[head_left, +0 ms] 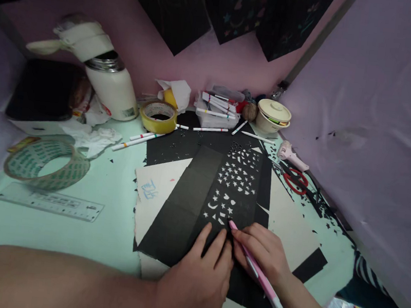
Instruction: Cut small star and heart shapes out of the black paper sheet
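Observation:
A sheet of black paper (187,191) lies on white card (161,183), with stars, hearts, moons and small angular shapes cut through its right part. My left hand (200,271) rests flat on the sheet's lower part, fingers spread and pressing it down. In my right hand (265,251) is a slim pink craft knife (254,264), gripped like a pen. Its tip touches the paper at the lowest row of cut shapes, just beyond my left fingertips. The paper under both palms is hidden.
At left are a clear ruler (49,201), a wide tape roll (46,162) and a white flask (113,85). Behind the paper lie a yellow tape roll (158,116), a box of markers (217,111) and a lidded bowl (273,116). Red-handled scissors (295,181) sit among black scraps at right.

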A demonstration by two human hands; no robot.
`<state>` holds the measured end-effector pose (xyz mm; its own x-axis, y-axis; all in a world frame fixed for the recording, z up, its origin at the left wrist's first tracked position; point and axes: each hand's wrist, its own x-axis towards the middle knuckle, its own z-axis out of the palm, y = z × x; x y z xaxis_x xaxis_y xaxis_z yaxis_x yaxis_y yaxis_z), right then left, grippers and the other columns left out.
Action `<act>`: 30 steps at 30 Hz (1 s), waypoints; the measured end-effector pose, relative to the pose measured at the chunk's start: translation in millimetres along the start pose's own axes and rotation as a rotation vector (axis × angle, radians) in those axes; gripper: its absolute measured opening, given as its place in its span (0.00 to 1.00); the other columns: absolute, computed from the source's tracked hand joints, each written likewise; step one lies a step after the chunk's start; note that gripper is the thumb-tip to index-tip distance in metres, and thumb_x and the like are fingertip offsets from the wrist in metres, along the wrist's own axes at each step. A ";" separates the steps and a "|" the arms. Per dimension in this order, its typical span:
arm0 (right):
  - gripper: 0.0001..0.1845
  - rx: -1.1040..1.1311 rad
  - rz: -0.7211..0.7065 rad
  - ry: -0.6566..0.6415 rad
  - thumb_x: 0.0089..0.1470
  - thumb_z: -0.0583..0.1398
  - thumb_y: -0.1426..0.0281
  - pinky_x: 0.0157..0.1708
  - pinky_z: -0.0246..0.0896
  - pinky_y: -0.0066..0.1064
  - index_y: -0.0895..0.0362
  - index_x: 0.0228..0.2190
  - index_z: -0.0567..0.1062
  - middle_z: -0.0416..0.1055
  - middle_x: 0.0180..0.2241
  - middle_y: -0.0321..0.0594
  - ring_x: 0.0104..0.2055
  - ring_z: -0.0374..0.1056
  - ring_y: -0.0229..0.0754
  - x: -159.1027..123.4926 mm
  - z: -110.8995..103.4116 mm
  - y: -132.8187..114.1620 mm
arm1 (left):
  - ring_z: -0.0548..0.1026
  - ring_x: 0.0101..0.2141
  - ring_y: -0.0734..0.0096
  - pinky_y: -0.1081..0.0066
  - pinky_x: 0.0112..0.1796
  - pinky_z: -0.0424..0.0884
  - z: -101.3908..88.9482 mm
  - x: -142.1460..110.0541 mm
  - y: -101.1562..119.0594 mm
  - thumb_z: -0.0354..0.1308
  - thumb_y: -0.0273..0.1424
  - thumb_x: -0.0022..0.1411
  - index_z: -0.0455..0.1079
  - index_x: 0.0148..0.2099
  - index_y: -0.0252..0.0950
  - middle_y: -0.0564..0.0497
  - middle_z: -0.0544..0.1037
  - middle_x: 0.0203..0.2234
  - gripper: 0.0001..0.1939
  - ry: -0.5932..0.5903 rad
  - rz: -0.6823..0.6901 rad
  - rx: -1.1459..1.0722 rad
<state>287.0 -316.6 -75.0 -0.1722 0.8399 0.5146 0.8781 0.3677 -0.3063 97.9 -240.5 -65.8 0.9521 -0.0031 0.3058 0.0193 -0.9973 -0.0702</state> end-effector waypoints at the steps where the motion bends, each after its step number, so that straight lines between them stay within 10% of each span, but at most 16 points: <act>1: 0.14 -0.010 0.011 0.004 0.51 0.63 0.81 0.27 0.64 0.32 0.62 0.41 0.73 0.75 0.30 0.46 0.29 0.68 0.41 -0.2 -0.6 1.0 | 0.70 0.52 0.45 0.46 0.51 0.59 0.6 1.6 -2.0 0.53 0.43 0.64 0.72 0.52 0.32 0.39 0.73 0.51 0.22 -0.024 -0.037 -0.023; 6: 0.10 -0.064 0.027 -0.010 0.54 0.61 0.79 0.26 0.64 0.31 0.61 0.41 0.74 0.74 0.29 0.44 0.28 0.68 0.40 1.2 -4.1 2.9 | 0.68 0.54 0.38 0.43 0.49 0.64 2.0 3.5 -2.2 0.59 0.52 0.55 0.68 0.55 0.37 0.33 0.69 0.55 0.32 -0.105 -0.170 -0.070; 30: 0.11 -0.015 0.092 0.028 0.55 0.58 0.79 0.26 0.65 0.32 0.59 0.41 0.72 0.72 0.27 0.43 0.27 0.67 0.41 6.6 -1.3 -5.2 | 0.72 0.51 0.42 0.48 0.46 0.67 -0.3 0.4 6.5 0.53 0.43 0.63 0.68 0.54 0.39 0.33 0.72 0.52 0.21 -0.071 -0.249 0.020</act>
<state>281.9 -313.4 -68.9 -0.0786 0.8584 0.5069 0.8961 0.2836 -0.3415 98.3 -247.0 -65.8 0.9364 0.2480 0.2483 0.2610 -0.9651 -0.0204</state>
